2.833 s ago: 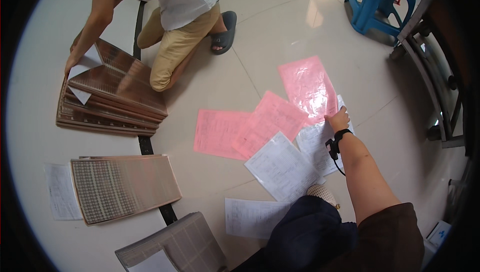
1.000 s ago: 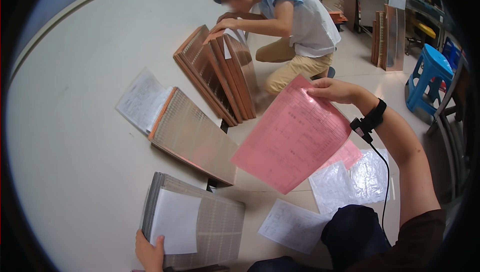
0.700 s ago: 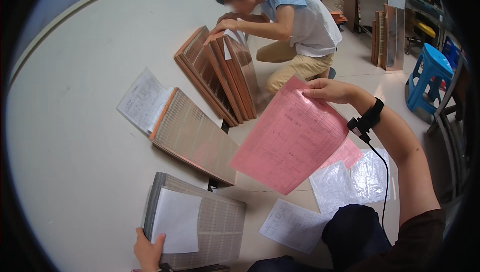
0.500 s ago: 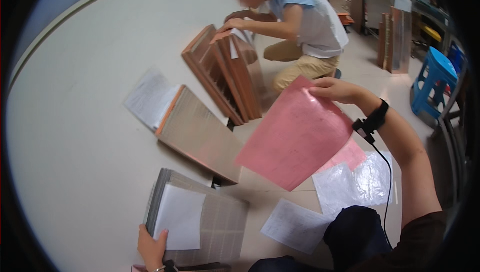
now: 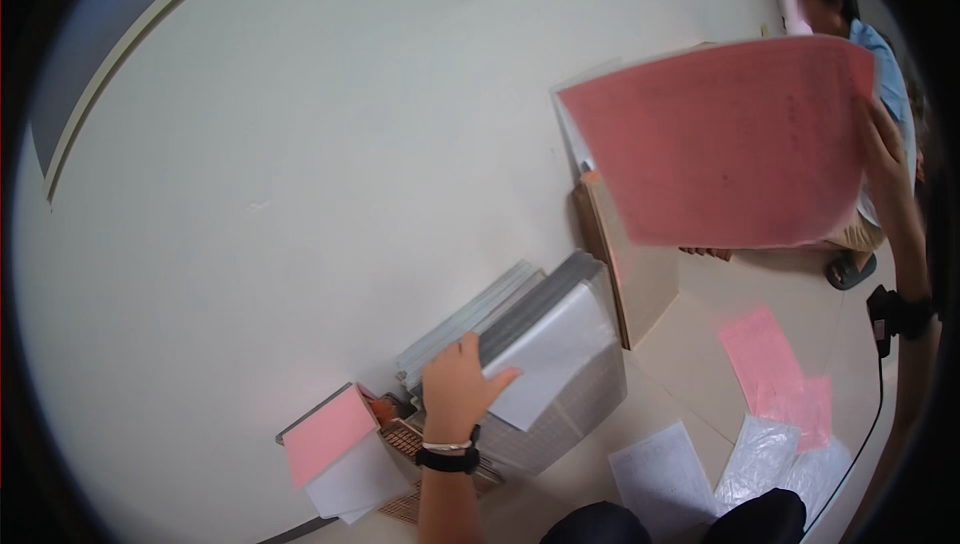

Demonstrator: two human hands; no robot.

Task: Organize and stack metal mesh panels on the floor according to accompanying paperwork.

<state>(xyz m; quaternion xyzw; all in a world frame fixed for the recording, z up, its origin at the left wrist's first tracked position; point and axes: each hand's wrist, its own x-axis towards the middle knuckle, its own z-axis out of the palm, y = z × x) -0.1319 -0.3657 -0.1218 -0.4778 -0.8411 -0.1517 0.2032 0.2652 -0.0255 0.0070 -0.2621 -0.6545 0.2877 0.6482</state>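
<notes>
In my raised right hand (image 5: 886, 159), at the far right, a large pink sheet (image 5: 725, 154) is pinched by its right edge. It hangs in front of a co-worker and hides much of them. My left hand (image 5: 460, 389) grips the top left corner of a stack of thin grey panels (image 5: 575, 424) leaning on the wall. Its thumb lies in front and its fingers reach over the top edge, partly hidden. A white sheet (image 5: 540, 359) lies against the front of this stack, beside my thumb. Lighter panels (image 5: 475, 319) lean behind it.
A brown-edged board stack (image 5: 640, 279) leans farther right. Near left, a pink sheet (image 5: 330, 434) and a white sheet (image 5: 360, 479) cover other panels. Floor items include a printed paper (image 5: 660, 479), pink sheets (image 5: 765, 359) and clear plastic (image 5: 760, 454). The co-worker (image 5: 880, 54) crouches behind.
My view has swung left. The pink sheet has risen, still in my right hand, and now covers much of the co-worker. My left hand remains at the grey panels, now over their top corner.
</notes>
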